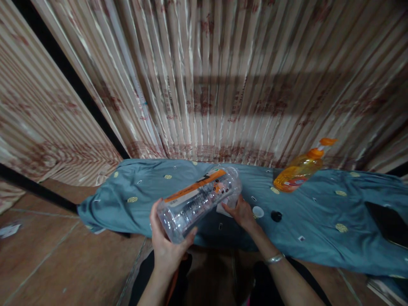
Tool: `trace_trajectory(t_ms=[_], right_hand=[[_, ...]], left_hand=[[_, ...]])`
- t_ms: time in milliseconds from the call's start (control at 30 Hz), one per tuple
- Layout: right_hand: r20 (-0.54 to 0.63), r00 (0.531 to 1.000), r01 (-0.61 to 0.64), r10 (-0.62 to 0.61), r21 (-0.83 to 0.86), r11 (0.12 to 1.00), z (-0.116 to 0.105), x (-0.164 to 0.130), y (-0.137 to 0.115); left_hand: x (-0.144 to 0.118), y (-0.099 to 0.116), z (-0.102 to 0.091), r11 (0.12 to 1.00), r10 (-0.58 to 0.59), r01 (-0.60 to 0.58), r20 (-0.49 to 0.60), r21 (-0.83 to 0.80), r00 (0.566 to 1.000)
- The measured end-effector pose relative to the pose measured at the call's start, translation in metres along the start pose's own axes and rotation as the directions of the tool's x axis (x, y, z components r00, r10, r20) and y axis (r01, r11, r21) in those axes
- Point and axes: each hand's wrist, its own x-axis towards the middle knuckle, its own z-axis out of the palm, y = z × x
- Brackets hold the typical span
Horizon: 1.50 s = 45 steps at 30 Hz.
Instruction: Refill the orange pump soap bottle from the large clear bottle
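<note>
A large clear plastic bottle (204,197) with an orange and white label lies slanted across the air above the cloth-covered bench. My left hand (167,238) wraps its near, lower-left end, thumb on the underside. At the bottle's upper-right end is my right hand (240,212), with a silver bangle on the wrist. It is closed on a whitish, tissue-like piece (224,209) against the bottle's side; some of its fingers are hidden behind the plastic. Just right of this hand, a white round cap (258,211) and a small black cap (276,216) rest on the cloth.
An orange pump bottle (298,172) with yellow-orange liquid stands at the back right of the blue-green cloth (321,212). A dark flat device (387,223) lies at the right edge. Striped curtains (207,85) hang behind, and black poles (79,89) frame the left side.
</note>
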Motion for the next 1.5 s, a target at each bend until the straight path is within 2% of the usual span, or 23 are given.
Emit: trace_trajectory(t_ms=[267,433,667,833,1133,1500], right_hand=[[-0.009,1.000,0.000,0.000,-0.005,1.000,0.001,0.000,-0.001],[0.002,1.000,-0.008,0.008,-0.006,1.000,0.000,0.000,-0.002],[0.009,1.000,0.024,-0.024,0.031,0.999,0.002,0.001,0.003],[0.015,1.000,-0.003,0.002,0.032,0.999,0.000,0.001,0.000],[0.017,1.000,-0.004,0.004,0.004,1.000,0.003,0.001,0.003],[0.025,1.000,-0.015,0.015,0.013,1.000,0.001,0.001,0.003]], left_hand=[[0.003,-0.005,0.000,0.991,0.126,-0.127,0.025,0.044,0.992],[0.003,-0.009,-0.001,0.987,0.148,-0.150,0.032,0.054,0.988],[0.001,-0.018,-0.004,0.991,0.110,-0.111,0.021,0.075,0.994],[0.001,-0.019,-0.004,0.990,0.113,-0.115,0.030,0.082,0.993],[0.000,-0.012,-0.002,1.000,0.001,-0.001,-0.015,-0.006,1.000],[0.003,-0.002,0.001,1.000,-0.005,0.005,-0.024,-0.008,1.000]])
